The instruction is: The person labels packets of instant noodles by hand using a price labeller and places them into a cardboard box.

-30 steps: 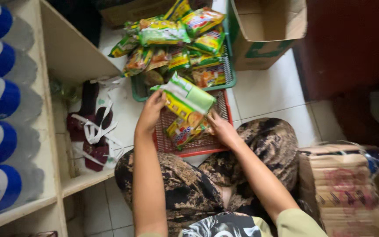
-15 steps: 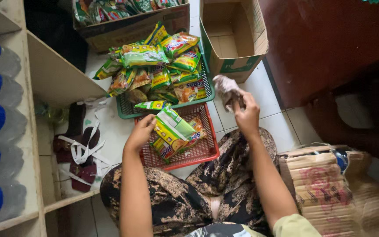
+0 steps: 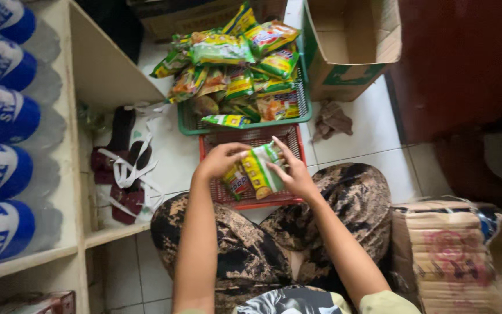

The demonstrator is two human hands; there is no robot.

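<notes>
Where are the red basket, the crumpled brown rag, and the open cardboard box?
red basket [image 3: 293,136]: head view, on its right rim.
crumpled brown rag [image 3: 332,120]: head view, on the middle of the cloth.
open cardboard box [image 3: 344,75]: head view, on its front wall.

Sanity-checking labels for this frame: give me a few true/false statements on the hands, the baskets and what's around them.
1. Both hands hold snack packets over the red basket. True: the left hand and right hand grip the packets in hand together.
2. The green basket is empty. False: it is heaped with snack packets.
3. The cardboard box beside the green basket stands open. True.
4. A crumpled cloth lies inside the red basket. False: it lies on the tiled floor, right of the baskets.
5. Blue-capped bottles lie on the shelf at the left. True.
6. The sandals are on the person's feet. False: they lie on a low shelf board.
</notes>
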